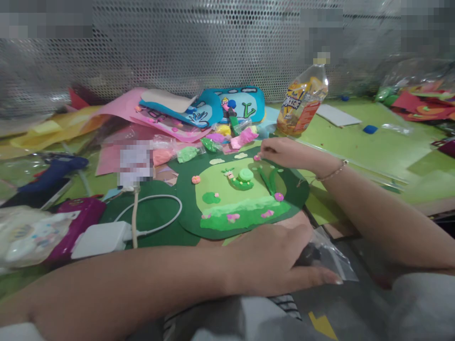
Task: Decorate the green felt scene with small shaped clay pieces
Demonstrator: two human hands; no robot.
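A dark green felt board (188,208) lies in front of me with a light green panel, a clay snail (241,180), pink clay flowers and a clay grass strip on it. My right hand (284,154) reaches over its far edge, fingers pinched at a small pink clay piece (257,157). My left hand (280,258) rests at the near edge of the board, fingers curled over a clear plastic bag (334,258) with something dark in it.
Small bags of coloured clay (213,144) and a stack of felt pictures (213,106) lie behind the board. A plastic bottle (302,102) leans at the back. A white charger with cable (103,237), a magenta pouch (78,218) and a blue glue gun (53,170) sit left. A perforated metal wall (199,47) closes the back.
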